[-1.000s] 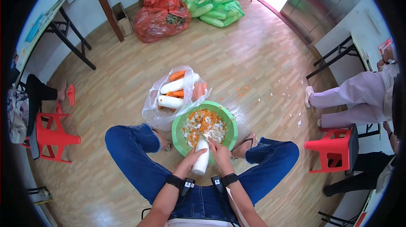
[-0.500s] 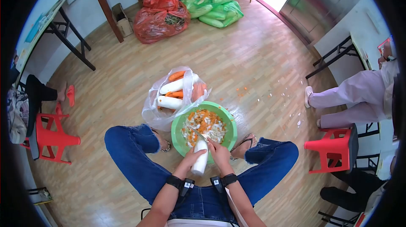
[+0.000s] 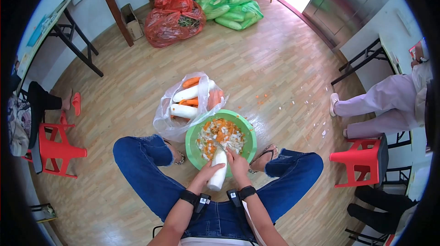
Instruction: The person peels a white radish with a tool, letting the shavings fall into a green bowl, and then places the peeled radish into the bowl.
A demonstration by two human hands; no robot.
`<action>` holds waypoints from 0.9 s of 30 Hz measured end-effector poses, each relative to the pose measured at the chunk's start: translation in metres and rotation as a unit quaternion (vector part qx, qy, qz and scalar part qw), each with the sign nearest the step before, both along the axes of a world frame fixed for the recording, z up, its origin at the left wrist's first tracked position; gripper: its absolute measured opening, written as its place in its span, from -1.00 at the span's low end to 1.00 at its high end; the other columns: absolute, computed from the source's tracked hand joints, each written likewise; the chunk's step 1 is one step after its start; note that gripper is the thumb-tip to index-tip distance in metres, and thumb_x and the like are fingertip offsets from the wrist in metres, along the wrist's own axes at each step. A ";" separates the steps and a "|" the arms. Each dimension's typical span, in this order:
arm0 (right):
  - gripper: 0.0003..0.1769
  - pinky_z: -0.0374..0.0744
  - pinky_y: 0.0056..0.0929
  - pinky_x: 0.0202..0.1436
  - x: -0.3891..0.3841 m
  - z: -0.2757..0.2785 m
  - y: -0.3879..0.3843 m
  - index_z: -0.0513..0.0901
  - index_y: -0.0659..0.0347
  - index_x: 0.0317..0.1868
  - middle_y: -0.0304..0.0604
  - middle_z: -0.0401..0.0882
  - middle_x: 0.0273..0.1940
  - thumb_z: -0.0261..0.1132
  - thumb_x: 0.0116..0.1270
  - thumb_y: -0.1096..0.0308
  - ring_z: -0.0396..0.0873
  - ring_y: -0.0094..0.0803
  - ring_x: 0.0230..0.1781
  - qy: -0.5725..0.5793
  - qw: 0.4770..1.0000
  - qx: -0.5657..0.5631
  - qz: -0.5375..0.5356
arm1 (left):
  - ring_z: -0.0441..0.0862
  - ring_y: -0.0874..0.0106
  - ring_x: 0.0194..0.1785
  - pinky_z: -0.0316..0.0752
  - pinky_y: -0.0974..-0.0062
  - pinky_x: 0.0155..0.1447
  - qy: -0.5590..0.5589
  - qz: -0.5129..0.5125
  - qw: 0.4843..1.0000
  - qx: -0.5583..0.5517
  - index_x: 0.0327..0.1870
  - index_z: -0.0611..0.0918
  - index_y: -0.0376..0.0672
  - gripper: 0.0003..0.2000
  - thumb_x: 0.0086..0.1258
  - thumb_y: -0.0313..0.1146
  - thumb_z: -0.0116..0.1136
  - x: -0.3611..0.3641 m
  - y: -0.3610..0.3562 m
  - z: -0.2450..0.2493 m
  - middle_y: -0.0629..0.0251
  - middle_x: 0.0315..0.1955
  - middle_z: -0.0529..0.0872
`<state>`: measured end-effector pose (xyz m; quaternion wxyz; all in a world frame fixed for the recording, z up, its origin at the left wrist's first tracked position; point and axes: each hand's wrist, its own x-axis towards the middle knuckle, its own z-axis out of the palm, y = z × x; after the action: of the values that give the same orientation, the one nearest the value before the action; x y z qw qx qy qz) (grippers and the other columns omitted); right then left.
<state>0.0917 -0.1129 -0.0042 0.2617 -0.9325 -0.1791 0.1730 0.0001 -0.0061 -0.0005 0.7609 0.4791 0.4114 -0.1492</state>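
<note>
A white radish [image 3: 217, 176] is tilted over the near rim of a green basin [image 3: 251, 141], with my left hand [image 3: 208, 171] wrapped round its side. My right hand [image 3: 238, 163] is closed on a knife [image 3: 217, 143], whose thin blade lies at the radish's far end; the handle is hidden in the fingers. Chopped orange and white pieces [image 3: 222, 131] fill the bottom of the basin. Just beyond it, a clear plastic bag [image 3: 164, 120] stands open with whole white radishes [image 3: 185, 111] and carrots [image 3: 191, 82] inside.
Small scraps [image 3: 293, 103] lie scattered on the wooden floor. Red stools [image 3: 357, 158] and seated or standing people [image 3: 380, 97] line both sides. At the back are a red bag [image 3: 174, 23] and a green bag [image 3: 238, 12] of vegetables.
The knife blade has swung to a steeper angle at the radish's far end, and my right hand has shifted slightly. At the right, a person's dark-trousered legs have moved.
</note>
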 end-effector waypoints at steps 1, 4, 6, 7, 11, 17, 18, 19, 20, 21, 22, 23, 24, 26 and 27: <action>-0.68 0.48 -0.25 -0.46 0.000 0.001 0.000 0.55 -0.26 -0.04 -0.04 0.57 -0.46 0.00 0.26 0.00 0.55 -0.15 -0.51 0.000 1.000 0.000 0.000 | 0.54 0.50 -0.44 0.42 0.56 -0.42 -0.007 -0.006 1.000 -0.005 0.04 0.37 -0.31 -0.43 0.11 -0.09 0.19 -0.001 0.000 -0.003 0.27 -0.35 0.58; -0.67 0.48 -0.23 -0.44 0.002 0.002 -0.001 0.55 -0.24 -0.03 -0.02 0.57 -0.46 -0.01 0.26 -0.01 0.55 -0.13 -0.50 0.031 0.999 -0.005 -0.011 | 0.54 0.49 -0.43 0.43 0.56 -0.42 0.005 -0.016 1.000 -0.005 0.05 0.36 -0.31 -0.43 0.12 -0.09 0.20 -0.001 0.000 -0.008 0.26 -0.35 0.58; -0.66 0.48 -0.23 -0.44 0.002 0.000 -0.001 0.55 -0.24 -0.04 -0.02 0.57 -0.46 -0.01 0.26 -0.01 0.56 -0.14 -0.49 0.034 0.999 -0.006 -0.019 | 0.55 0.49 -0.43 0.44 0.56 -0.42 0.008 -0.014 1.000 -0.004 0.05 0.36 -0.31 -0.43 0.12 -0.10 0.20 -0.001 -0.001 -0.008 0.27 -0.34 0.58; -0.66 0.48 -0.23 -0.44 0.002 0.001 0.000 0.55 -0.24 -0.04 -0.02 0.57 -0.46 -0.01 0.26 -0.01 0.56 -0.14 -0.49 0.034 0.999 -0.006 -0.020 | 0.55 0.49 -0.43 0.44 0.56 -0.42 0.010 -0.012 1.000 -0.002 0.06 0.36 -0.31 -0.43 0.12 -0.10 0.20 0.000 -0.001 -0.008 0.27 -0.34 0.58; -0.66 0.49 -0.21 -0.39 0.004 -0.007 -0.004 0.56 -0.21 -0.04 -0.01 0.58 -0.44 -0.03 0.27 -0.02 0.56 -0.11 -0.45 0.039 0.997 -0.042 -0.050 | 0.58 0.43 -0.38 0.46 0.53 -0.34 0.023 -0.014 0.999 -0.020 0.10 0.31 -0.34 -0.33 0.01 -0.12 0.28 0.000 0.000 -0.002 0.16 -0.26 0.58; -0.61 0.49 -0.23 -0.24 0.013 -0.027 -0.019 0.54 -0.07 -0.02 0.07 0.57 -0.32 -0.05 0.29 0.00 0.55 -0.07 -0.28 0.086 0.987 0.037 -0.131 | 0.57 0.44 -0.35 0.46 0.53 -0.34 -0.014 0.015 0.999 -0.036 0.11 0.31 -0.29 -0.34 0.02 -0.16 0.28 0.002 -0.003 0.006 0.17 -0.24 0.58; -0.60 0.49 -0.24 -0.23 0.012 -0.027 -0.019 0.53 -0.03 -0.01 0.08 0.56 -0.30 -0.05 0.30 0.01 0.55 -0.07 -0.26 0.079 0.985 0.084 -0.130 | 0.57 0.44 -0.35 0.46 0.53 -0.34 -0.016 0.016 0.999 -0.039 0.11 0.31 -0.29 -0.34 0.02 -0.16 0.28 0.003 -0.003 0.008 0.17 -0.24 0.58; -0.64 0.50 -0.28 -0.29 0.010 -0.016 -0.014 0.53 -0.11 -0.01 0.03 0.58 -0.34 -0.03 0.29 0.03 0.57 -0.12 -0.33 0.083 0.986 0.103 -0.106 | 0.56 0.45 -0.34 0.46 0.54 -0.33 -0.022 0.012 0.999 -0.027 0.13 0.29 -0.29 -0.33 0.03 -0.15 0.26 0.004 -0.001 0.010 0.18 -0.24 0.57; -0.64 0.50 -0.28 -0.29 0.008 -0.004 -0.009 0.53 -0.11 -0.01 0.03 0.58 -0.34 -0.03 0.29 0.03 0.57 -0.12 -0.33 0.082 0.986 0.102 -0.104 | 0.55 0.45 -0.33 0.45 0.54 -0.32 -0.027 0.009 1.000 -0.014 0.15 0.26 -0.29 -0.32 0.04 -0.14 0.25 0.003 0.001 0.010 0.19 -0.24 0.56; -0.66 0.50 -0.30 -0.33 0.005 0.010 -0.005 0.54 -0.15 -0.01 0.01 0.58 -0.38 -0.01 0.28 0.03 0.57 -0.15 -0.38 0.083 0.992 0.074 -0.056 | 0.55 0.45 -0.33 0.45 0.54 -0.31 -0.032 0.017 0.999 -0.006 0.13 0.28 -0.29 -0.33 0.04 -0.14 0.25 0.002 0.001 0.004 0.19 -0.24 0.56; -0.68 0.50 -0.31 -0.37 0.002 0.016 -0.003 0.54 -0.20 -0.02 -0.02 0.58 -0.41 0.00 0.28 0.04 0.57 -0.17 -0.43 0.082 0.996 0.045 -0.007 | 0.55 0.45 -0.33 0.45 0.54 -0.31 -0.032 0.017 0.999 -0.006 0.13 0.28 -0.29 -0.33 0.04 -0.14 0.25 0.001 0.001 -0.002 0.19 -0.24 0.56; -0.68 0.50 -0.31 -0.37 0.000 0.017 -0.002 0.54 -0.20 -0.02 -0.02 0.58 -0.41 0.00 0.28 0.04 0.57 -0.17 -0.43 0.082 0.996 0.044 -0.007 | 0.55 0.45 -0.33 0.45 0.54 -0.31 -0.037 0.020 0.999 0.004 0.12 0.29 -0.29 -0.34 0.03 -0.14 0.25 0.000 0.001 -0.008 0.20 -0.24 0.56; -0.67 0.50 -0.29 -0.38 -0.001 0.017 -0.002 0.53 -0.21 -0.01 -0.03 0.58 -0.40 0.00 0.27 0.02 0.57 -0.17 -0.42 0.069 0.997 0.033 0.013 | 0.55 0.45 -0.33 0.45 0.54 -0.31 -0.042 0.024 0.999 0.015 0.12 0.30 -0.29 -0.34 0.02 -0.15 0.26 0.000 0.000 -0.007 0.20 -0.24 0.56; -0.66 0.50 -0.27 -0.38 -0.002 0.016 -0.003 0.53 -0.23 -0.01 -0.05 0.59 -0.38 -0.01 0.26 0.01 0.57 -0.17 -0.41 0.056 0.998 0.022 0.034 | 0.55 0.45 -0.33 0.45 0.54 -0.31 -0.040 0.024 0.999 0.023 0.11 0.31 -0.29 -0.35 0.02 -0.16 0.26 0.000 0.000 -0.006 0.21 -0.23 0.56; -0.68 0.49 -0.29 -0.41 -0.001 0.014 -0.003 0.53 -0.25 -0.01 -0.06 0.58 -0.44 0.02 0.26 0.01 0.56 -0.18 -0.46 0.032 0.999 0.024 0.037 | 0.56 0.45 -0.33 0.45 0.54 -0.32 -0.039 0.024 0.998 0.032 0.10 0.32 -0.29 -0.36 0.01 -0.16 0.27 0.000 0.000 -0.004 0.22 -0.23 0.57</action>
<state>0.0905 -0.1163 0.0101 0.2833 -0.9127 -0.2086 0.2081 -0.0002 -0.0060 -0.0050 0.7636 0.4989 0.3976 -0.0991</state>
